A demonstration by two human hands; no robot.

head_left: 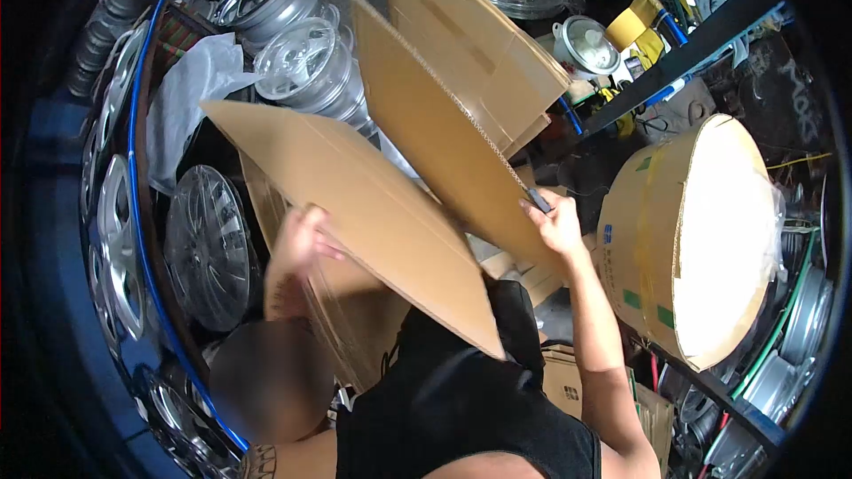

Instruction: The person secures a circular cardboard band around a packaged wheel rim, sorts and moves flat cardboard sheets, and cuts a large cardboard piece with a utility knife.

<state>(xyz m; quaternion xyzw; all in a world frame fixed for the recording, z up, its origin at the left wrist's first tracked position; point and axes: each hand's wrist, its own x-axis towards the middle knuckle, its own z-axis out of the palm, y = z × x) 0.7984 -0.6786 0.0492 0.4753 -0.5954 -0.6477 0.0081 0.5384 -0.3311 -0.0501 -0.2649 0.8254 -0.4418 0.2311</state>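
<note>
Fingers of our left hand [303, 238] are closed on the lower edge of the near sheet [355, 195] of cardboard; that hand is smeared by blur, so we cannot make out each finger. Our right hand [559, 223] is wrapped round a small dark tool [539, 200] at the right edge of the far sheet [435, 124], towards its lower end. Most of the tool is inside our grip, and we cannot tell whether the palm also touches the sheet.

Both sheets are tilted, and the near sheet's right side hides the foot of the far one. Below our left hand, more cardboard [355, 306] is partly covered, and a blurred dark patch hides part of our left arm. Beyond the far sheet leans a cardboard stack [479, 53], its top cut off by the frame. A round carton [643, 239] is to the right, its white face too bright to read. Wheels [210, 248] crowd the left, some under cloudy plastic.
</note>
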